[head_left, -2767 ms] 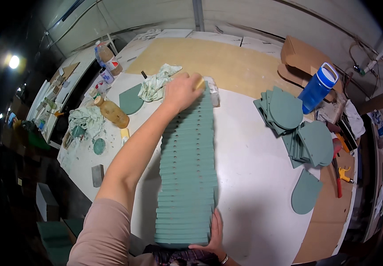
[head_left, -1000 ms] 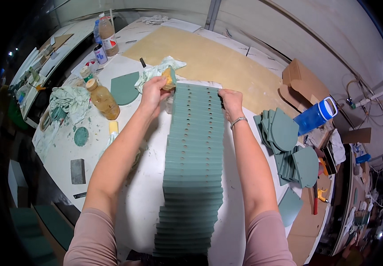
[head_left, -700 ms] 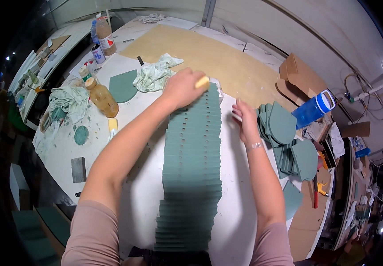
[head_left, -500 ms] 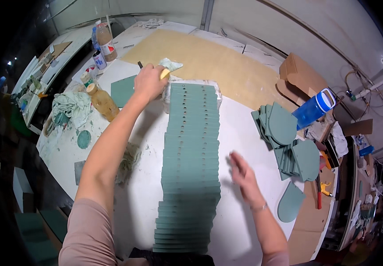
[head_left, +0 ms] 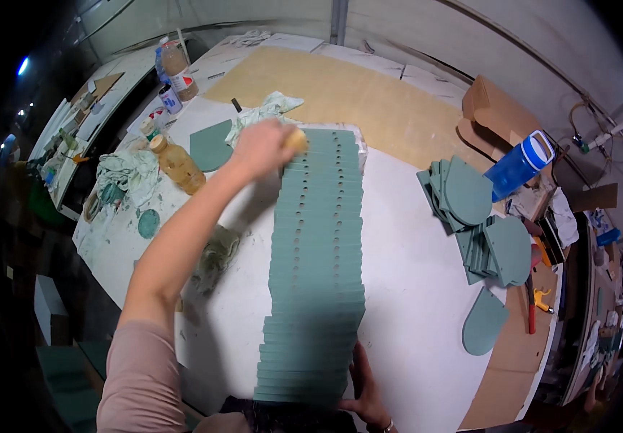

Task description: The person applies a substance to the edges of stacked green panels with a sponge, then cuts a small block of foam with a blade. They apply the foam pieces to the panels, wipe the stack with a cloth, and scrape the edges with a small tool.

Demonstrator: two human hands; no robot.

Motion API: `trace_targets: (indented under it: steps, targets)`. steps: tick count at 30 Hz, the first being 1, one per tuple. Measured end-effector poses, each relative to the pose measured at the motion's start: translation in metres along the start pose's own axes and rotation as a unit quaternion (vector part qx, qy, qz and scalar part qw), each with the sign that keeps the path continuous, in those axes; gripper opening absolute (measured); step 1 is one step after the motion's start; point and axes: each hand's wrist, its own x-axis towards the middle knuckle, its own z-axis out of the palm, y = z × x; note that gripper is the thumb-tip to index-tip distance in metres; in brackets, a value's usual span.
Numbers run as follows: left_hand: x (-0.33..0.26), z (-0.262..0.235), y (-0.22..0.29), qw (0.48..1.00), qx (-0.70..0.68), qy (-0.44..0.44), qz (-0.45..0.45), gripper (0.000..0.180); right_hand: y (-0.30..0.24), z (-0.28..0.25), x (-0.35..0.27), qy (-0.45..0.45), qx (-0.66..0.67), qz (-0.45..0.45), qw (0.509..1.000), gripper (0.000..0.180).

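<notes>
A long row of overlapping green flat pieces (head_left: 319,242) runs down the table toward me, with two lines of dark round spots along its far part. At the far end, my left hand (head_left: 264,150) is closed on a small yellow sponge (head_left: 296,141), held at the row's left edge. My right hand (head_left: 368,393) is beside the near right edge of the row, fingers stretched and thumb apart; whether it presses on the pieces I cannot tell. A crumpled pale cloth (head_left: 272,108) lies just beyond my left hand, next to a single green piece (head_left: 211,146).
Rounded green pieces (head_left: 468,191) are stacked at the right, with one lying loose (head_left: 485,322) nearer. A blue bottle (head_left: 517,169) and cardboard box (head_left: 495,108) stand behind them. Left are a yellowish bottle (head_left: 178,166), rags (head_left: 127,169) and more bottles (head_left: 179,72).
My left hand has moved right with the sponge, onto the far end of the row. My right hand has come down toward me to the row's near right edge.
</notes>
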Motion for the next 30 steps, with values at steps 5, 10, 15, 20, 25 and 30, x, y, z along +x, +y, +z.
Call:
trace_targets:
  steps: [5, 10, 15, 20, 25, 30]
  targets:
    - [-0.017, 0.0, 0.013, 0.984, -0.11, 0.093, 0.101, 0.036, 0.006, 0.003, -0.007, -0.006, -0.05, -0.016, 0.999, 0.137]
    - [-0.016, -0.015, -0.013, 0.998, 0.055, 0.013, -0.022, 0.042, 0.017, 0.029, -0.003, -0.007, -0.029, -0.026, 0.999, 0.14]
    - [-0.043, -0.021, 0.028, 0.984, -0.103, -0.007, 0.146, 0.037, 0.021, 0.026, 0.0, 0.003, -0.089, -0.08, 0.993, 0.142]
    - [-0.029, -0.018, 0.013, 0.998, 0.004, 0.069, -0.002, 0.039, 0.021, 0.032, 0.002, 0.01, -0.146, -0.125, 0.981, 0.143]
    - [-0.019, 0.01, 0.095, 0.986, 0.003, -0.034, 0.164, 0.034, 0.022, 0.026, 0.001, 0.023, -0.141, -0.13, 0.981, 0.142]
    - [-0.001, 0.024, 0.072, 0.994, -0.058, 0.042, 0.08, 0.032, 0.028, 0.028, 0.0, 0.041, -0.156, -0.136, 0.977, 0.15]
